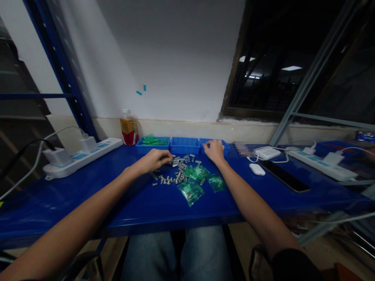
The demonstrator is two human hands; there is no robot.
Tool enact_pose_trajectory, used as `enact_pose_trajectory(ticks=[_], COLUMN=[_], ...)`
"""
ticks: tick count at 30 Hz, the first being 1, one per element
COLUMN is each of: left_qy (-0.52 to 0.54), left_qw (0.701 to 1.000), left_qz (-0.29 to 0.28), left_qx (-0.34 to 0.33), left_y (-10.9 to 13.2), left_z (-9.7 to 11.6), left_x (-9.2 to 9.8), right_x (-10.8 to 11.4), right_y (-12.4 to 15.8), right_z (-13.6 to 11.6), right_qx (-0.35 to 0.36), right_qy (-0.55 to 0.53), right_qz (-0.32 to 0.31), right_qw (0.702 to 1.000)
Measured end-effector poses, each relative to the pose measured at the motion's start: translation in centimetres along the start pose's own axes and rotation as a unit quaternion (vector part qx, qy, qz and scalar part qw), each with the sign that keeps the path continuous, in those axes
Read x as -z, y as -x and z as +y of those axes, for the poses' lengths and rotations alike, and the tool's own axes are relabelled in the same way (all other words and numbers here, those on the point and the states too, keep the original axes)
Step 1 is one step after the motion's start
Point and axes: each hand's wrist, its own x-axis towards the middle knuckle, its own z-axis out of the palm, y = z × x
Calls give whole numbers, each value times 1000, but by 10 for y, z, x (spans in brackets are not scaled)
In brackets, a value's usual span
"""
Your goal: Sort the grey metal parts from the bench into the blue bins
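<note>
My left hand (156, 159) is closed in a pinch at the left edge of a loose pile of small metal cylinders (182, 165); whatever lies between its fingertips is too small to make out. Over the near rim of the right blue bin (226, 146) is my right hand (215, 151), fingers curled downward and their tips hidden. Short metal fittings (167, 181) lie scattered at the pile's near side. To the right of the pile are green-tinted plastic bags: one bag (190, 192) in front with small metal parts inside, another bag (216, 182) beside my right forearm.
The left blue bin (152, 149) holds green bags; a middle blue bin (185, 146) stands beside it. A drink bottle (129, 128) is behind. Power strips (88, 156) with cables flank the blue table (131, 210). At right lie a phone (284, 176) and a white case (257, 169).
</note>
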Motion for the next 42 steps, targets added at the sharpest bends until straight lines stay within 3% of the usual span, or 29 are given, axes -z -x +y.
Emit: enact_pose_trajectory(ticks=[3, 5, 9, 12, 20, 26, 31, 36, 42], left_qy=[17, 44, 202, 297, 332, 115, 18, 46, 110], left_qw=[998, 997, 974, 948, 935, 983, 985, 980, 986], left_qz=[40, 59, 96, 102, 115, 141, 166, 193, 127], left_qx=[-38, -26, 40, 56, 52, -23, -42, -8, 19], left_y=[-2, -3, -6, -7, -7, -1, 0, -1, -3], left_z=[-1, -2, -6, -7, -2, 15, 19, 16, 16], left_x=[-3, -7, -17, -22, -24, -14, -11, -11, -7], right_x=[5, 8, 12, 13, 11, 8, 4, 6, 15], right_y=[6, 15, 37, 51, 56, 52, 52, 55, 57], right_z=[-13, -27, -61, -77, -81, -80, -80, -81, -84], right_qx=[55, 146, 351, 406, 403, 363, 348, 331, 354], right_qy=[-38, -86, -164, -170, -178, -186, -197, -242, -226], right_qz=[19, 16, -17, -20, -7, -14, -18, 4, 18], right_qw=[998, 985, 922, 898, 898, 913, 916, 912, 908])
